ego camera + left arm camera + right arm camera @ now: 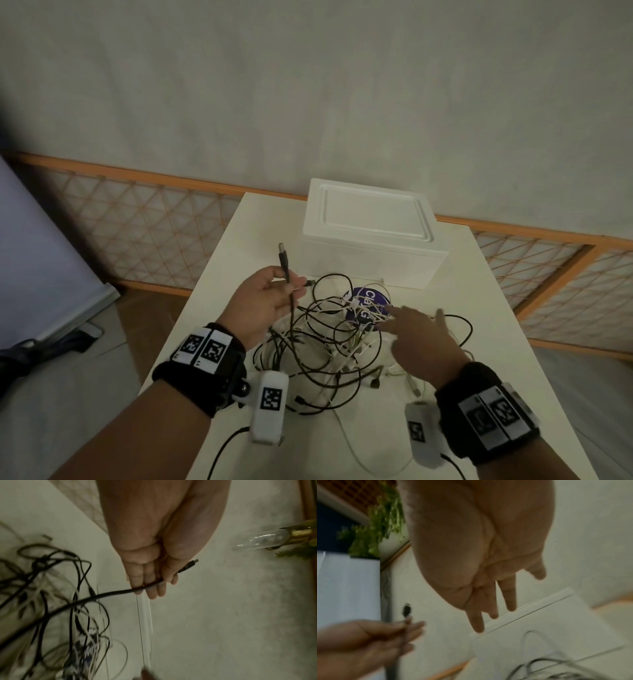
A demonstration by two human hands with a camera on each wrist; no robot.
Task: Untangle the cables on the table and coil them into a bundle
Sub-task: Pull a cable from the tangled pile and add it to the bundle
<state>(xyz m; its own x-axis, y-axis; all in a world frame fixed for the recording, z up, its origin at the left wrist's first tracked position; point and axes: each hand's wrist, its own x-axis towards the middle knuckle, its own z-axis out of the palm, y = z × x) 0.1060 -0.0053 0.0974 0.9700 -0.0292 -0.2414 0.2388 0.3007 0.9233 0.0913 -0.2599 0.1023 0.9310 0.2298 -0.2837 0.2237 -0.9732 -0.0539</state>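
Tangled black and white cables (342, 346) heaped on table, one black USB end (284, 260) lifted upright

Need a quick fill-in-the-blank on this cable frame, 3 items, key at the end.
1. The left hand pinches a ____ cable just below its plug.
2. The right hand hovers over the tangle with its fingers ____.
3. Behind the tangle, on the table, stands a closed white ____.

Missing words: black; straight; box
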